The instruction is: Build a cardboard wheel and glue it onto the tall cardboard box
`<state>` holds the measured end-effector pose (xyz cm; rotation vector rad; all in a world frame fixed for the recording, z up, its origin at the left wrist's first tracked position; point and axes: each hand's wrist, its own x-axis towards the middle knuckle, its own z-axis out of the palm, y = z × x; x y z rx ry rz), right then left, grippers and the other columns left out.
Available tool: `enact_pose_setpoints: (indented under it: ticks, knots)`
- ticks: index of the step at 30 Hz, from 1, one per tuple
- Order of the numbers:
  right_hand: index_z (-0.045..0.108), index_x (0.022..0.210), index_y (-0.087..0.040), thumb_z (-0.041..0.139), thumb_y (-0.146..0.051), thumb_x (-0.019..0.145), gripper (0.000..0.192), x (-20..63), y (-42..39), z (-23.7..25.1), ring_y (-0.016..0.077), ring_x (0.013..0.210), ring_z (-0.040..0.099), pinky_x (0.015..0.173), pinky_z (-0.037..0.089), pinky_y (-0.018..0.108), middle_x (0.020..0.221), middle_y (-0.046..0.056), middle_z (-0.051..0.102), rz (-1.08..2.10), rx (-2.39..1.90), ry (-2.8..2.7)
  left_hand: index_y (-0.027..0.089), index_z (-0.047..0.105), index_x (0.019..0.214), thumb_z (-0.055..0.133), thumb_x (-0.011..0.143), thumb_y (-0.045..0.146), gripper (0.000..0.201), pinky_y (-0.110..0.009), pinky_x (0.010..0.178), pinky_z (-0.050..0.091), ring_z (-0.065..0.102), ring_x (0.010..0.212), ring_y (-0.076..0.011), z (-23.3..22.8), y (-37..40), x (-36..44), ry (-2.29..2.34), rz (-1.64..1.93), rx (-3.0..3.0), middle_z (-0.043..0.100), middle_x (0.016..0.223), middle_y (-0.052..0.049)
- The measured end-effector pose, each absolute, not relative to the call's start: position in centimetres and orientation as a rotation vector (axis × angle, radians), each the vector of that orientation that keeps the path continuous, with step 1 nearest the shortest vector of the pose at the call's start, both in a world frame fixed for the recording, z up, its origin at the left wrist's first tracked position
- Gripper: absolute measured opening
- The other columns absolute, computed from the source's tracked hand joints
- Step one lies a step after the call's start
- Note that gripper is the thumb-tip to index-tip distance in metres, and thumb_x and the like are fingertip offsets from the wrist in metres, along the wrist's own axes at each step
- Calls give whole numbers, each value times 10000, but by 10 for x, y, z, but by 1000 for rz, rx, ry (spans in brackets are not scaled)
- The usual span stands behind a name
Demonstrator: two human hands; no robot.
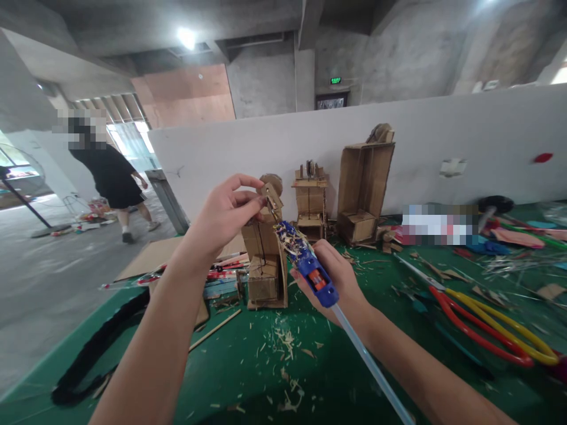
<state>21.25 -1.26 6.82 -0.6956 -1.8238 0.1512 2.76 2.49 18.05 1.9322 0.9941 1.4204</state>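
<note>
My left hand pinches a small cardboard piece between thumb and fingers, above a brown cardboard model standing on the green table. My right hand grips a blue glue gun with an orange trigger. Its nozzle points up and left and touches the small cardboard piece. A clear glue stick sticks out of the gun's back toward me.
Two more cardboard models stand farther back by a white wall. Scissors with red and yellow handles lie at right. Cardboard scraps litter the table; a black strip lies along its left edge. A person in black walks at far left.
</note>
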Motion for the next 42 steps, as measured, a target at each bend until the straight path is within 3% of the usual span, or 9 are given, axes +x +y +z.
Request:
enact_pose_setpoints:
  ticks: [30,42]
  knots:
    - [395,748,-216,627,-118,754,252,216,-10,70,106,641,416,572,334,229,753,-34,402,139,-730,-1817,167,567,943,650,750,219,217,-238,581,483,611,571,-117,181,24,29,1005,1421,1898,643,656,-2]
    - [405,751,-213,622,-38,709,282,214,-12,71,109,648,415,577,333,233,746,-36,398,107,-687,-1823,163,566,936,649,743,188,212,-228,565,469,581,549,-105,183,21,31,969,1424,1901,622,616,12]
